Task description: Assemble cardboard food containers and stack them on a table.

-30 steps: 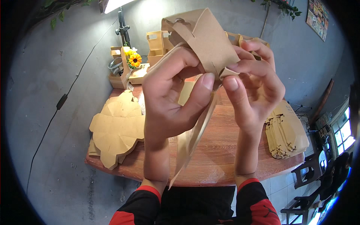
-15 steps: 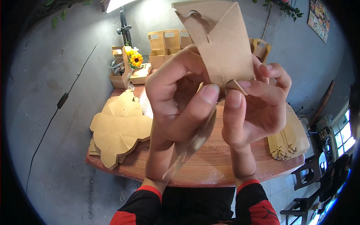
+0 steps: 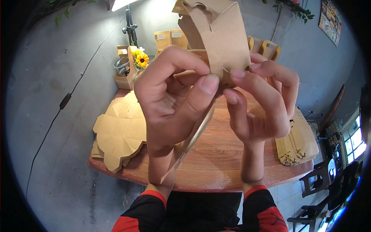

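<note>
Raised above the table is a partly folded brown cardboard carrier (image 3: 228, 44), its slotted panel upright and a long flap hanging down toward my left wrist. My left hand (image 3: 176, 92) pinches its lower left edge between thumb and fingers. On the other side, my right hand (image 3: 266, 96) has its fingertips against the lower right edge, near a small slit. The right thumb stands slightly apart from the index finger, just under the panel. Part of the cardboard behind the left fingers is hidden.
Flat cardboard blanks (image 3: 119, 131) lie stacked on the left of the wooden table (image 3: 205, 170). Another cardboard stack (image 3: 295, 143) lies at the right edge. Assembled carriers (image 3: 170, 38) stand along the back, near a yellow-orange flower (image 3: 142, 60) and a lamp stand (image 3: 130, 29).
The cardboard carrier and both hands have shifted slightly left. A small tab that stuck out between my thumbs now lies in against the panel, and the right thumb has come off it.
</note>
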### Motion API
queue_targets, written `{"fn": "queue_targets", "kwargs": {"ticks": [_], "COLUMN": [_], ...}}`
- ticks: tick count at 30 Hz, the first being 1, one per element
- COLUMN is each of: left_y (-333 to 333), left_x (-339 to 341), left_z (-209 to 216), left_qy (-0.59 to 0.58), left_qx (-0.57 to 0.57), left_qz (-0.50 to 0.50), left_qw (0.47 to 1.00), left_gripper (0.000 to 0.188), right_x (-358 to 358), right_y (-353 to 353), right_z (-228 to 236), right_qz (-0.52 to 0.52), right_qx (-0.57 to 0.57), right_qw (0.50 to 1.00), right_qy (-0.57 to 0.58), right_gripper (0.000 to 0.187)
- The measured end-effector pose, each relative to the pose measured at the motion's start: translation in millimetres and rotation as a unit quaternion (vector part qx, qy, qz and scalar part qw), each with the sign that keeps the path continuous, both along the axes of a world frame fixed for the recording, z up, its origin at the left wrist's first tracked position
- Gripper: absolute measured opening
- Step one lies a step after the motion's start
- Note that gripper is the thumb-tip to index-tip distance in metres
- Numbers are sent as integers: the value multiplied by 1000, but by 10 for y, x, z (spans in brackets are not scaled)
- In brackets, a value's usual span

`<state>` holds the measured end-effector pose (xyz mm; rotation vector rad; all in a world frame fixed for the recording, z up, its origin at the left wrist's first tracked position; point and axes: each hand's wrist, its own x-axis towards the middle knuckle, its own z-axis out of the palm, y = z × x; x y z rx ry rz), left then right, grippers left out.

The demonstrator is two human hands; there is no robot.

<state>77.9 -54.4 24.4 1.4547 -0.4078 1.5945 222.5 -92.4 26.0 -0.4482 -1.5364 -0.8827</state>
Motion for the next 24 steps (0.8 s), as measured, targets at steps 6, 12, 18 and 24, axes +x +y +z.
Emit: {"fn": "queue_targets", "kwargs": {"ticks": [6,12,18,24], "left_y": [-104,-76,110,195], "left_x": [-89,-89,-95,53], "left_z": [71,55,47,10], "left_qy": [96,145,268,252], "left_qx": [-61,-18,128,181], "left_qz": [86,-11,104,126], "left_qw": [990,989,949,942], "left_gripper": [43,69,56,36], "right_x": [86,184,377,668], "right_y": [28,-16,-26,-45], "right_z": [16,-25,34,73], "right_qz": [-20,168,121,73], "right_qx": [-19,-178,-269,-345], "right_qw": [999,965,945,934], "right_qy": [-47,96,143,59], "right_gripper": [35,99,138,140]}}
